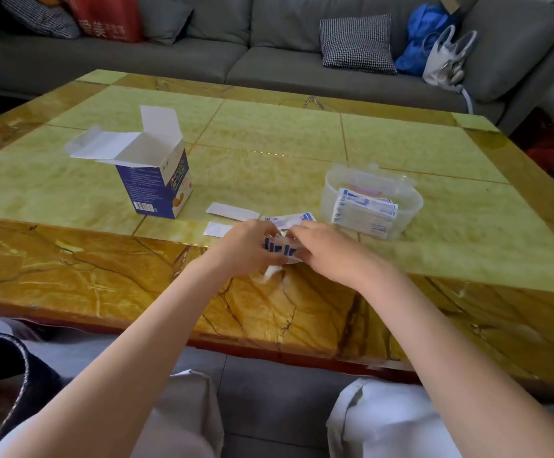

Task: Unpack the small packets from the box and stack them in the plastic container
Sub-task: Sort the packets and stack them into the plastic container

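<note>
Head view: left hand (247, 246) and right hand (323, 247), fingers curled, gripping a bundle of packets (279, 250) just left of the plastic container (411, 201). Best squared edge-to-edge first, then laid beside the stack already inside; box (156, 180) further left, open.

Glossy marble-look table (269, 153), clear plastic container (411, 201), matt cardboard box (156, 190), cloth sofa (269, 61).

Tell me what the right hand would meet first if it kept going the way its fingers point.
The right hand points left, toward the left hand. It would probably press the packets held between the hands into that hand first, though depth is unclear.
</note>
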{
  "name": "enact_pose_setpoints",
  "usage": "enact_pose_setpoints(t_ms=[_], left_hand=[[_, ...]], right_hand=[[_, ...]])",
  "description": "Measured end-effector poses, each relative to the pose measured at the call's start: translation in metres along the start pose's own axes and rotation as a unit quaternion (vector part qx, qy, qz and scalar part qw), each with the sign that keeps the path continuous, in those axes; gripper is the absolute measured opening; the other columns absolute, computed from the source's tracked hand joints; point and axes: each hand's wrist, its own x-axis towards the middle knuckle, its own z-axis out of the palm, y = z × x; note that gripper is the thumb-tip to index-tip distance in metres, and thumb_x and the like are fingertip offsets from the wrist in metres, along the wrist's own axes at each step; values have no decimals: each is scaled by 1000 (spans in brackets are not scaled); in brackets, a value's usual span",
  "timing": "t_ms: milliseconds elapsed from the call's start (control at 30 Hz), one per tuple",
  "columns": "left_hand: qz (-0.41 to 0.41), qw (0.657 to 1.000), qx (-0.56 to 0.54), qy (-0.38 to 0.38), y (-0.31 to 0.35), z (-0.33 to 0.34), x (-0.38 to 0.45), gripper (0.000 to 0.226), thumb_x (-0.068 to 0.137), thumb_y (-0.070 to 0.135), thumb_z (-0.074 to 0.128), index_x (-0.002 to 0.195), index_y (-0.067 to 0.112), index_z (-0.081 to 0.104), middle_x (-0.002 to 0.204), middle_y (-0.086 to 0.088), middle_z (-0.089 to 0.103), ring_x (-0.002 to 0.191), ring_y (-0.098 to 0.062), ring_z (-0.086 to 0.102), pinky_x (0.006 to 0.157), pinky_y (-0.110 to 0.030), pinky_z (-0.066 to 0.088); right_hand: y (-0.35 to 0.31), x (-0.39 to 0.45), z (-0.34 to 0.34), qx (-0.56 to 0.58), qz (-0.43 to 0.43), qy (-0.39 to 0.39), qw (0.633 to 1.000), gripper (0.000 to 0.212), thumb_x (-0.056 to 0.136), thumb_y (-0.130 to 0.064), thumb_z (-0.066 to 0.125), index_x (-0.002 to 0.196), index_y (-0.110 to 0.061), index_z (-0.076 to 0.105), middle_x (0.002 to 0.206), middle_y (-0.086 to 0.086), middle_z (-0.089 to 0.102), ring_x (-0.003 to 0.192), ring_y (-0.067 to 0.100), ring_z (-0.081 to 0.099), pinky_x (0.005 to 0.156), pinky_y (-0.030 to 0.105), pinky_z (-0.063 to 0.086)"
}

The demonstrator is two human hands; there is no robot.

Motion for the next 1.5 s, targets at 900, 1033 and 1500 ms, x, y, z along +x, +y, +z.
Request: enact_pose_setpoints(t_ms=[900,1033,1500], left_hand=[[48,991,54,112,26,12,2,35,87,5,52,121,12,60,102,-9,72,93,-25,66,80,-34,53],[72,961,239,120,33,15,-1,33,86,-4,45,112,12,57,80,-4,59,70,-26,53,62,-34,47],[101,945,276,145,27,16,3,21,89,0,46,97,10,62,78,-5,59,86,-24,50,65,-29,38]], right_hand=[[23,-24,-19,-8,88,-21,996,19,93,-16,50,107,-13,62,77,3,53,69,25,60,72,39,55],[23,-23,-18,-28,85,-1,996,21,93,-13,48,110,-13,61,87,7,59,67,23,57,67,34,51],[28,-23,-22,6,94,33,995,18,92,-10,49,94,-8,66,84,12,62,73,27,60,66,31,47]])
